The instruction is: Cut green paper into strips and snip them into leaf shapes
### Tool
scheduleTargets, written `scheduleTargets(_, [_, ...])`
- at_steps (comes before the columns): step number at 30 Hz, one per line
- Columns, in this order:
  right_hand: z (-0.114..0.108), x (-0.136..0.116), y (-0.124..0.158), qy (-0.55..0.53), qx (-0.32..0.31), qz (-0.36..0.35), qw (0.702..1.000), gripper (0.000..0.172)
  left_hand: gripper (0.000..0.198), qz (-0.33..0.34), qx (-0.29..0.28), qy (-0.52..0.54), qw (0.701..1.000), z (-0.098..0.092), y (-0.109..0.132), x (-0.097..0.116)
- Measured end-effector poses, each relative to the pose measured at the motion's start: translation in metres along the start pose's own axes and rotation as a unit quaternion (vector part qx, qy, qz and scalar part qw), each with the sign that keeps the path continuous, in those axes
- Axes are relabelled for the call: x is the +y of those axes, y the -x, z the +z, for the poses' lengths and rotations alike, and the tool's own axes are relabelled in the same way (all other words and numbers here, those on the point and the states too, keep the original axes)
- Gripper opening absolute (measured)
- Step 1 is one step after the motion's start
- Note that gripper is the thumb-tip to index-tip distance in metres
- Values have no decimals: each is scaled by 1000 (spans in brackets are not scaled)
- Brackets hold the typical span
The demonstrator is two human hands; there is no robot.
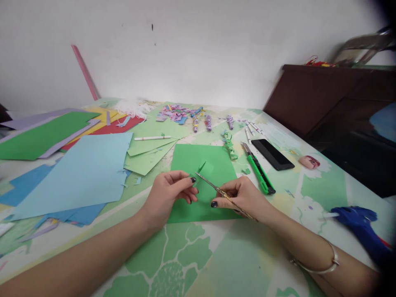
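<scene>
In the middle of the view, my left hand [179,187] pinches a small piece of green paper [206,168], its fingers and thumb pressed together. A pair of scissors [213,187] is gripped in my right hand [244,196], the blades pointing up and left, close to the green piece. Whether the blades touch the paper I cannot tell. Below both hands lies a green paper sheet [201,154], flat on the table. Just past its right corner rests a curled green paper roll [229,145]. A green utility knife [258,169] lies right of the sheet, its blade out.
A black phone [272,154], several white markers [254,128] and a blue glue gun [355,222] lie to the right. Light blue paper [83,173] and other coloured sheets cover the left. Purple paper rolls [209,123] and paper scraps [175,112] sit at the back near the wall.
</scene>
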State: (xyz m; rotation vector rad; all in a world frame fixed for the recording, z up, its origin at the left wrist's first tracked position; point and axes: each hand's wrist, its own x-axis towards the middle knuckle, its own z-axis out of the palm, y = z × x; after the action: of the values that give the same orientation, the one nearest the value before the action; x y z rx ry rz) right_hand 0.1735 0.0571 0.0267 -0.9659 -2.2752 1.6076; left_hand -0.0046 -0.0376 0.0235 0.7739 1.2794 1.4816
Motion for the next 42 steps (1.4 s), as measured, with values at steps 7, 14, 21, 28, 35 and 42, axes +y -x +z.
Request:
scheduleTargets(7, [1,2,0,93,16,-21,995,42,5,-13,1,111,994,-15,-13,22])
scheduleTargets(14, [9,-1,3,315,64,-83,943,44,10,-61,-56,-109,991,-12,-9,19])
scheduleTargets(21, [-1,-4,8,413,36,-147,898,20,12,-27,-5,-70,997,-10,-10,12])
scheduleTargets(28, [-25,-8,11,336,7,-249,908,18,9,-9,-14,11,1000,-8,-11,14])
scheduleTargets(35, [4,-6,3,-92,84,-97,987,24,11,-24,-111,-26,993,4,3,11])
scheduleTargets(42, [18,2,-2,-275,110,-38,954,22,16,-54,-156,-13,986,12,10,7])
